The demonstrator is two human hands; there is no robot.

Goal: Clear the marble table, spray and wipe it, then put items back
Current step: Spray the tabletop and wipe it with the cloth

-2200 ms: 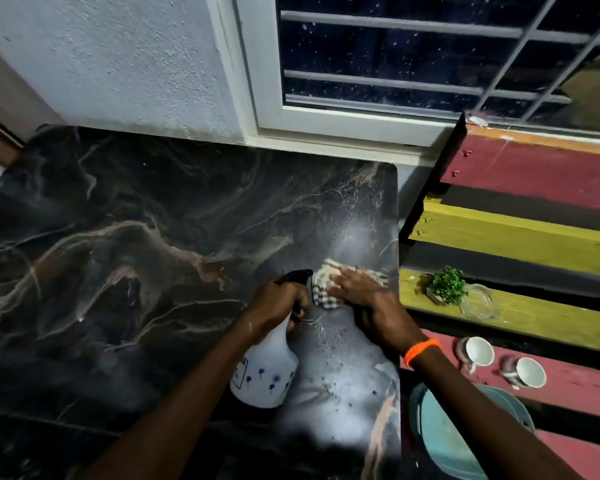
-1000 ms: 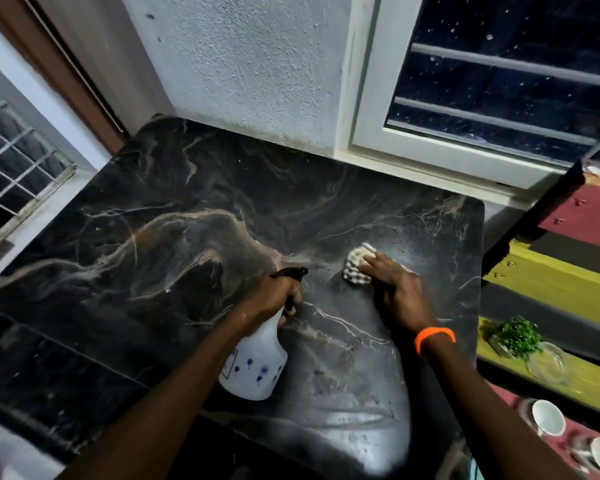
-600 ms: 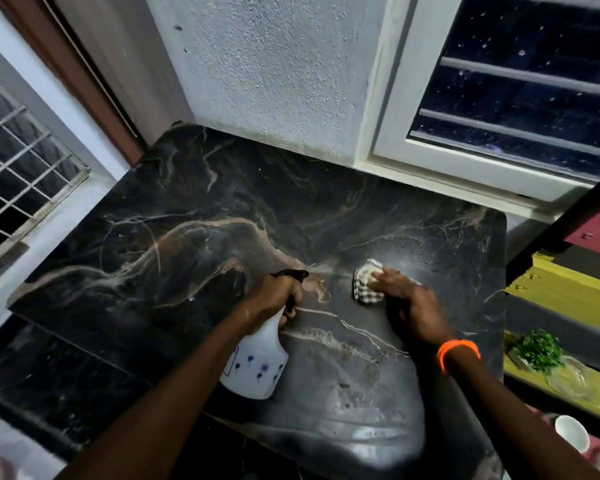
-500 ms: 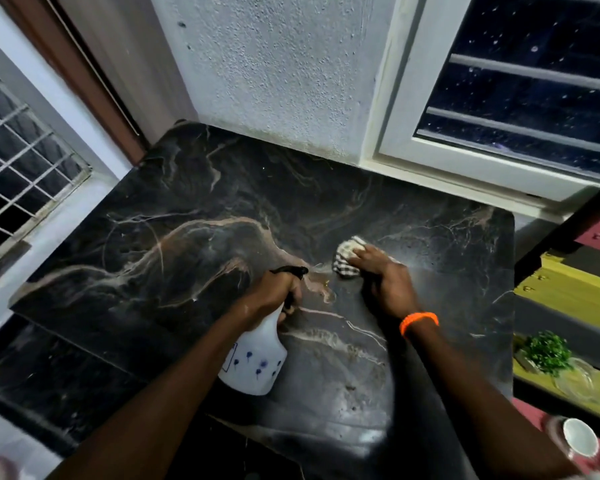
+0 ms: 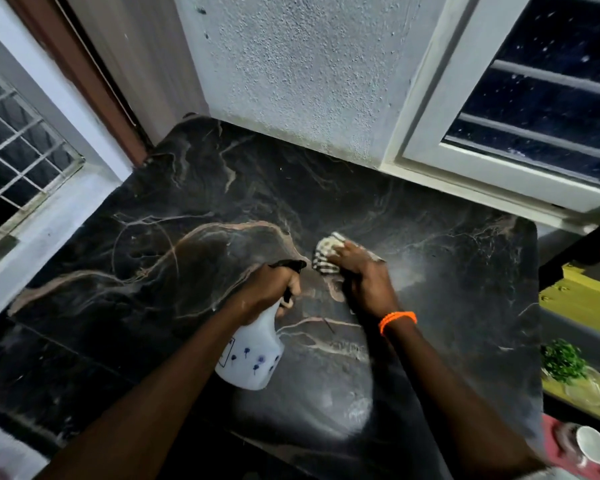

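Note:
The black marble table with pale veins fills the middle of the head view. My left hand grips the neck and black trigger of a white spray bottle with small blue flowers, held over the table's centre. Just to its right, my right hand presses a checked cloth flat on the marble; an orange band circles that wrist. A faint mist hangs right of the cloth.
A rough white wall and a white window frame border the far side. On the right stands a bench of yellow and red slats holding a small green plant, a glass dish and a white cup. A barred window is at left.
My right hand has slid the cloth leftward across the marble, from the right side toward the centre. The bottle stays in my left hand. The view has swung left.

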